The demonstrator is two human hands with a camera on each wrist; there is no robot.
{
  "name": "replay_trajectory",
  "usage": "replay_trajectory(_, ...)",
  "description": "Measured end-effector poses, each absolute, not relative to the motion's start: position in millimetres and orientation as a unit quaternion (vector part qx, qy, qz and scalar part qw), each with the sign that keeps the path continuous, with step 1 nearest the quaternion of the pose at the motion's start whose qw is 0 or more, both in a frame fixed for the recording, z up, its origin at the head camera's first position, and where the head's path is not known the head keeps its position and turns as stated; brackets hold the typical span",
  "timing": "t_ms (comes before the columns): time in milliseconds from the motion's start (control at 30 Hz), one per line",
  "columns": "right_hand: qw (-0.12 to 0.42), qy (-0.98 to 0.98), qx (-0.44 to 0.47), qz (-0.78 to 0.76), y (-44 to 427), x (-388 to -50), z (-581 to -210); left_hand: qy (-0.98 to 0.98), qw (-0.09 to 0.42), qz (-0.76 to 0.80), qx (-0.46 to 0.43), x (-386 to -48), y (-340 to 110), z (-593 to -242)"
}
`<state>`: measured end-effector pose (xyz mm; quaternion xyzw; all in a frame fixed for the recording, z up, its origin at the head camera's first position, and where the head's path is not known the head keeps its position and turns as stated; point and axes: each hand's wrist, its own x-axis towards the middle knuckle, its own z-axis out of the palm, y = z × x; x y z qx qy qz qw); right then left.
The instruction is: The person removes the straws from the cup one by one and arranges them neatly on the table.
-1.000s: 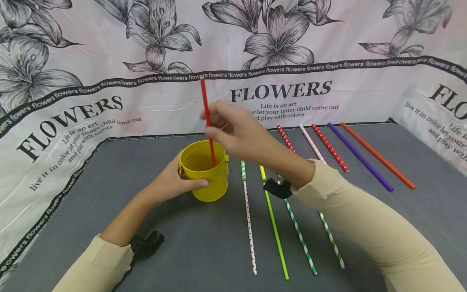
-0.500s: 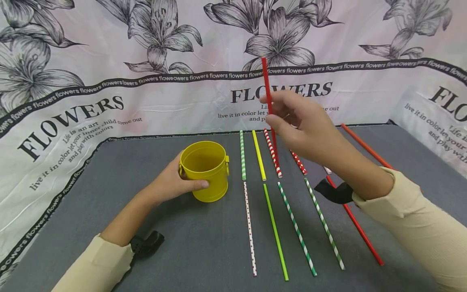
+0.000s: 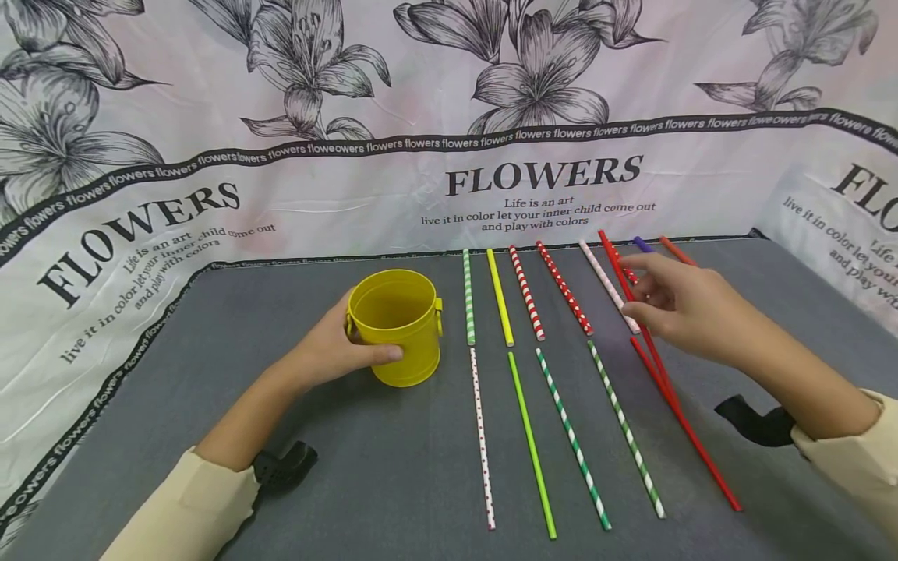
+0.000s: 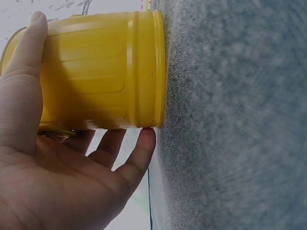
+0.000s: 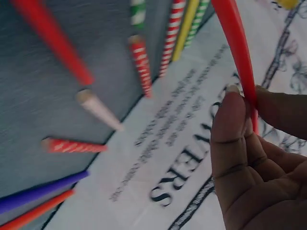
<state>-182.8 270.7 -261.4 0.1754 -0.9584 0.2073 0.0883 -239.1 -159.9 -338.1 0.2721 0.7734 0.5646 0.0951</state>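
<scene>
My left hand (image 3: 337,347) holds the yellow bucket (image 3: 410,354) upright on the dark cloth, thumb across its near side and fingers around the left. The bucket's visible inside looks bare. Over the right part of the table, my right hand (image 3: 691,304) pinches a plain red straw (image 5: 236,43) between thumb and fingertips. In the head view this straw slants across another plain red straw (image 3: 708,460) lying on the cloth; whether the two touch, I cannot tell. Beside the hand lie a pale pink straw (image 3: 605,280) and a red dotted straw, mostly hidden in the head view.
Straws lie in two rows right of the bucket, among them a yellow straw (image 3: 500,296), a lime green straw (image 3: 531,444) and a green-striped straw (image 3: 574,440). Purple straw (image 5: 43,191) and orange straw (image 5: 41,208) lie farther right. A printed flower cloth (image 3: 337,202) rises behind.
My right hand has carried the red straw from inside the bucket rightward, past the rows, and lower towards the right-hand straws. The left hand and bucket have stayed put.
</scene>
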Motion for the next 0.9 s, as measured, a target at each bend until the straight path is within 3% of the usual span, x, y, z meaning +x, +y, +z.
replay_trajectory(367, -0.027, -0.976, 0.148, 0.158, 327.8, -154.6, -313.1, 0.774, 0.093, 0.564, 0.272, -239.4, -163.7, -339.0)
replay_trajectory(733, -0.033, -0.983, 0.132, 0.120, 344.8, -145.1, -325.3, 0.767, 0.094, 0.570, 0.281, -238.7, -168.7, -340.9)
replay_trajectory(900, -0.032, -0.983, 0.131, 0.122, 344.5, -147.6, -322.4, 0.757, 0.121, 0.564, 0.307, -238.2, -176.8, -344.0)
